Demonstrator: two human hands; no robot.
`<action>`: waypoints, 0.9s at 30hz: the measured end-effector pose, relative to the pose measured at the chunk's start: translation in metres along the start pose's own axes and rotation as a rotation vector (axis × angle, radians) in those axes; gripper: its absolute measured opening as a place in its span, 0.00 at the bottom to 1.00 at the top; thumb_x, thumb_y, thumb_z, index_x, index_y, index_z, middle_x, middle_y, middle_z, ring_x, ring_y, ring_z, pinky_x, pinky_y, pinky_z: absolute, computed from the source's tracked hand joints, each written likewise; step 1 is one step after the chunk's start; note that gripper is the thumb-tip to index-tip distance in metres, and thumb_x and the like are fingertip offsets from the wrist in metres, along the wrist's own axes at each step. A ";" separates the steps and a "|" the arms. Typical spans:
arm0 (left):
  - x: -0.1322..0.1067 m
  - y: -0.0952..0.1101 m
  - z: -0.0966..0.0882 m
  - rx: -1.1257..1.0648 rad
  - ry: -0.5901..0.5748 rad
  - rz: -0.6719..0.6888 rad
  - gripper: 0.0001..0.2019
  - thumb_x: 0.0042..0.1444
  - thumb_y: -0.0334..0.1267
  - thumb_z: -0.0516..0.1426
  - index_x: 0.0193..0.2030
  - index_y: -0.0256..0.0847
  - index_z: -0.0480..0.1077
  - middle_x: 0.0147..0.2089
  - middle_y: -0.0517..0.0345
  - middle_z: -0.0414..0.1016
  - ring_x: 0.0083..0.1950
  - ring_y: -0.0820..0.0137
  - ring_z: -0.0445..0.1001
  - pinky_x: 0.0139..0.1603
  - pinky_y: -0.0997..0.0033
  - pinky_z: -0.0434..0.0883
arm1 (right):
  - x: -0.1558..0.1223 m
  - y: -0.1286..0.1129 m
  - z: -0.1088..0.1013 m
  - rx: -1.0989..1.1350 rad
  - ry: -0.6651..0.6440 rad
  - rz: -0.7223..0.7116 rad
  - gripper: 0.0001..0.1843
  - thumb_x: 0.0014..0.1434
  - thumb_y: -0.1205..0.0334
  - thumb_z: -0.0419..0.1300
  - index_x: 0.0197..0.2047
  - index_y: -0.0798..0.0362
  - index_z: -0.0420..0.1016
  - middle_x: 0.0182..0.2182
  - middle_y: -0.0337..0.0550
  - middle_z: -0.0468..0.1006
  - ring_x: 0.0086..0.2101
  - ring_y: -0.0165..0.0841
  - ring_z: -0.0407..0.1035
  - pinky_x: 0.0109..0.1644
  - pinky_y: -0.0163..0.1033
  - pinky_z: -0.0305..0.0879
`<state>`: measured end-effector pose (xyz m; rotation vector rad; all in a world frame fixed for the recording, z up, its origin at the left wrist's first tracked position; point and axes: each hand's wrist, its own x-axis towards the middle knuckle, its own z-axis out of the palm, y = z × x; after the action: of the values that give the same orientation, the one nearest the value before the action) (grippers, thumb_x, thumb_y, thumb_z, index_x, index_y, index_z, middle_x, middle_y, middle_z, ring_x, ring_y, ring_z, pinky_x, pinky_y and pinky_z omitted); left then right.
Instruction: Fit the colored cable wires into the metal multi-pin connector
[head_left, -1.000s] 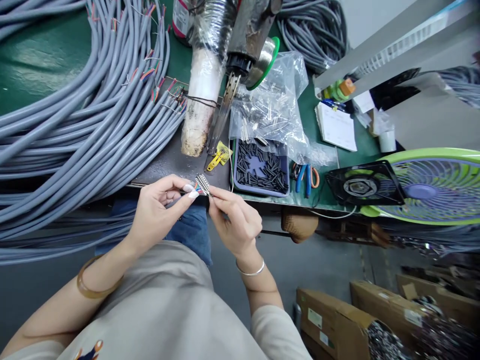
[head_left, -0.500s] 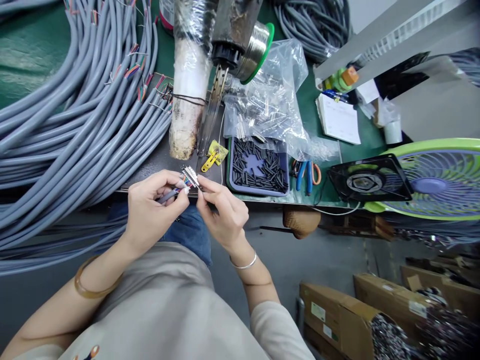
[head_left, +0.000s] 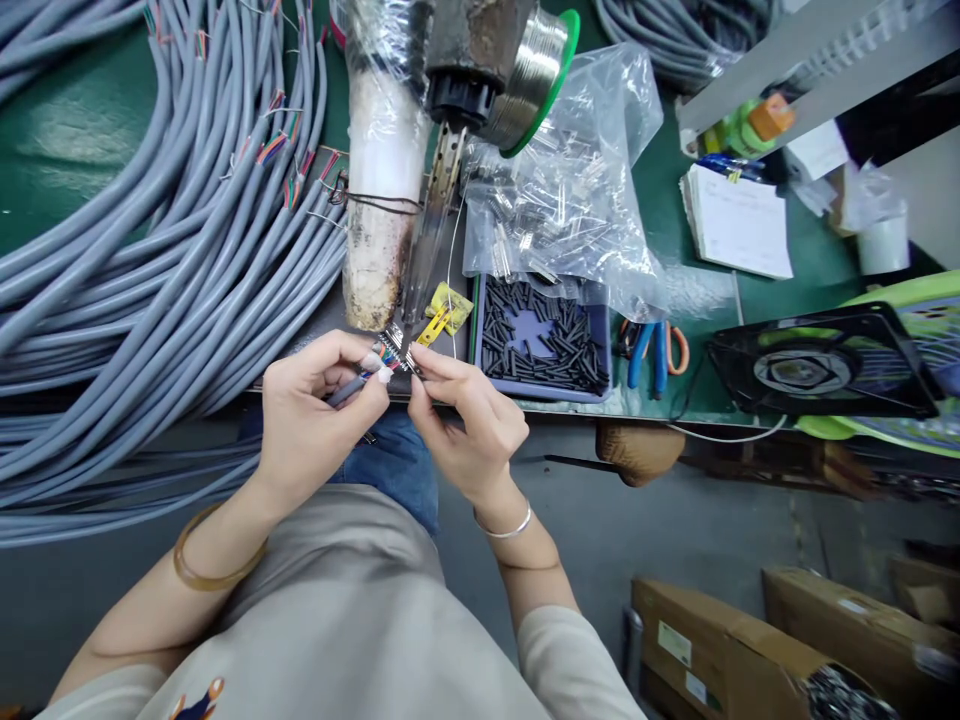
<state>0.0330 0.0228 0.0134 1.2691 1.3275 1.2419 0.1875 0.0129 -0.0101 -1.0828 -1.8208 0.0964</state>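
At the near edge of the bench (head_left: 90,140) our left hand (head_left: 315,410) pinches a grey cable end (head_left: 346,388), its coloured wires fanned out, while our right hand (head_left: 469,425) closes its fingertips on the small metal connector (head_left: 396,345) there. The connector looks only partly fitted; the bundled grey cables (head_left: 187,260) at left wait.

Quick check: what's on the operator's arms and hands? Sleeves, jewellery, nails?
Bare forearms; beige sleeves show only near the elbows. Left hand: light-painted nails, amber translucent bangle on the wrist. Right hand: thin silver bracelet. No gloves.
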 end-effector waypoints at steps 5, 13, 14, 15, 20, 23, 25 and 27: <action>0.001 0.000 0.000 0.010 0.005 -0.014 0.04 0.51 0.31 0.64 0.29 0.40 0.74 0.31 0.61 0.78 0.26 0.78 0.71 0.22 0.80 0.65 | 0.001 0.000 0.000 0.000 -0.006 0.012 0.10 0.63 0.73 0.64 0.38 0.48 0.72 0.47 0.45 0.88 0.41 0.34 0.84 0.44 0.37 0.83; 0.001 0.006 -0.002 0.047 0.016 0.005 0.04 0.52 0.30 0.64 0.29 0.40 0.73 0.27 0.63 0.74 0.24 0.79 0.69 0.22 0.80 0.64 | 0.004 -0.001 -0.002 -0.027 0.006 -0.023 0.09 0.63 0.72 0.66 0.39 0.49 0.73 0.47 0.48 0.88 0.40 0.33 0.85 0.43 0.36 0.83; 0.001 0.007 -0.002 0.047 0.013 0.006 0.04 0.52 0.29 0.64 0.29 0.40 0.74 0.27 0.63 0.74 0.24 0.79 0.68 0.22 0.80 0.64 | 0.005 -0.002 -0.003 -0.036 0.004 -0.024 0.08 0.63 0.72 0.66 0.39 0.49 0.74 0.47 0.48 0.88 0.40 0.33 0.85 0.43 0.35 0.83; 0.001 0.008 -0.003 0.046 0.011 0.003 0.04 0.52 0.29 0.64 0.29 0.40 0.74 0.27 0.63 0.74 0.24 0.79 0.68 0.22 0.80 0.64 | 0.005 -0.003 -0.004 -0.046 -0.002 -0.024 0.08 0.64 0.72 0.67 0.40 0.49 0.74 0.47 0.48 0.88 0.40 0.33 0.85 0.42 0.35 0.83; 0.005 0.004 -0.007 0.008 -0.028 -0.079 0.05 0.49 0.28 0.64 0.28 0.40 0.74 0.28 0.61 0.75 0.27 0.77 0.71 0.22 0.80 0.63 | 0.005 -0.007 -0.006 -0.098 -0.050 -0.037 0.07 0.65 0.70 0.65 0.40 0.48 0.73 0.47 0.47 0.87 0.39 0.33 0.85 0.41 0.34 0.82; 0.005 -0.001 -0.008 -0.033 -0.069 -0.113 0.05 0.49 0.28 0.65 0.28 0.39 0.74 0.31 0.59 0.77 0.27 0.77 0.71 0.22 0.80 0.63 | 0.003 -0.004 -0.008 -0.067 -0.088 -0.047 0.06 0.67 0.71 0.62 0.42 0.50 0.72 0.46 0.50 0.88 0.41 0.32 0.84 0.41 0.34 0.81; 0.003 -0.004 -0.007 -0.069 -0.103 -0.121 0.04 0.50 0.28 0.65 0.29 0.39 0.75 0.32 0.59 0.78 0.26 0.79 0.69 0.23 0.80 0.62 | -0.003 0.003 -0.012 -0.018 -0.083 -0.039 0.07 0.69 0.72 0.59 0.47 0.50 0.72 0.44 0.47 0.88 0.40 0.32 0.84 0.41 0.35 0.81; 0.000 -0.006 -0.006 -0.104 -0.132 -0.143 0.03 0.52 0.30 0.65 0.31 0.38 0.75 0.33 0.59 0.78 0.25 0.80 0.66 0.24 0.80 0.63 | -0.013 0.010 -0.018 0.010 -0.061 -0.030 0.10 0.69 0.70 0.59 0.51 0.48 0.72 0.37 0.41 0.88 0.34 0.32 0.83 0.38 0.37 0.80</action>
<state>0.0265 0.0221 0.0078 1.1429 1.2208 1.0942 0.2097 0.0028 -0.0150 -1.0550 -1.8891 0.1219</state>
